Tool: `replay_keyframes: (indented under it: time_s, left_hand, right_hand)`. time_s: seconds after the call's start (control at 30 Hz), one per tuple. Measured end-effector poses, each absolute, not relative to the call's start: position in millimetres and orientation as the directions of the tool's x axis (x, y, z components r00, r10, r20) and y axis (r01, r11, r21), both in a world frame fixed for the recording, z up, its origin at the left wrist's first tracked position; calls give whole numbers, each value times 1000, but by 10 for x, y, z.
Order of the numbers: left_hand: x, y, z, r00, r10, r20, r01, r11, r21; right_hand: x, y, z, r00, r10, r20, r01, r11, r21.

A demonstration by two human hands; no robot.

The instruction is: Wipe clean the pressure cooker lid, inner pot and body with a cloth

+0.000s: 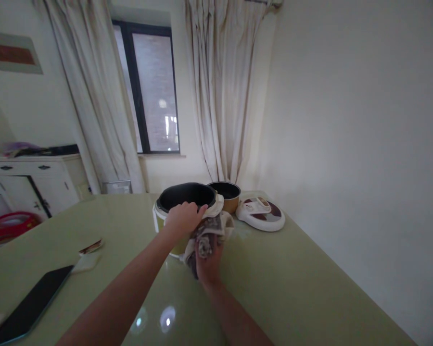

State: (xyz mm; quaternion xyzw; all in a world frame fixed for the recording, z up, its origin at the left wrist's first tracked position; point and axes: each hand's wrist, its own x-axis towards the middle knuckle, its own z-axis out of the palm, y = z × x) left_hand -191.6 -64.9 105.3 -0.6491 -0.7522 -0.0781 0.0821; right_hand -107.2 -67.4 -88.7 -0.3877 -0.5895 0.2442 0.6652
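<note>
An open rice cooker body with a dark inside stands on the pale green table. My left hand rests on its front rim, fingers curled over the edge. My right hand is closed on a patterned cloth pressed against the cooker's right side. Behind the cooker sits a brown inner pot, and to its right the white cooker lid lies flat.
A dark tablet lies at the table's left front, with a small white packet beyond it. A white cabinet and a red object stand at the left. Curtains frame a window behind.
</note>
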Motion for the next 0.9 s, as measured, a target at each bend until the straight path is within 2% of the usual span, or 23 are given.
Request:
replay_keyframes:
  time_s: [0.1,0.17,0.2,0.27,0.37,0.43,0.5,0.57,0.63,0.7,0.77,0.9]
  left_hand:
    - [-1895,-633,1062,-147,963,226,989,146,24]
    - [-1956,-629,1098,-136,969,204,991,130,43]
    - [-2010,-632,1122,-110,976,190,993,101,56]
    - [-2147,-645,1168,-40,985,170,997,28,70]
    - [-2328,-675,1183,30,986,166,999,-33,15]
    - [-2371,-690,1148,23,986,164,1000,-20,-18]
    - [-2353,-697,1101,3,983,182,1000,-1,-9]
    - [-2311,-702,1067,-23,977,210,1000,19,19]
    - [-2281,-709,1052,-30,973,229,999,23,37]
    - [-2274,-720,1052,-26,973,231,999,18,39]
    - [-2282,-730,1056,-25,971,238,999,16,39]
    - [-2304,-739,1067,-23,969,244,999,11,48]
  right_hand:
    - [-1124,-837,-1120,-138,668,732,337,726,-599]
    - [-1170,-874,-1132,-224,638,737,361,756,-545]
    - [-1183,-859,-1099,-193,655,731,358,740,-569]
    - [-1174,-776,-994,-11,717,697,313,664,-679]
    - [-1098,-637,-868,277,759,589,218,547,-808]
    - [-1064,-630,-866,278,742,610,269,550,-791]
    - [-1089,-713,-918,101,695,712,400,627,-669]
    - [-1188,-839,-974,-186,597,781,504,740,-445]
    - [-1344,-934,-984,-461,460,758,520,833,-190]
    - [-1525,-951,-931,-611,349,710,493,870,-3]
    - [-1689,-900,-834,-622,315,717,509,859,64]
    - [-1816,-780,-667,-550,319,772,547,836,44]
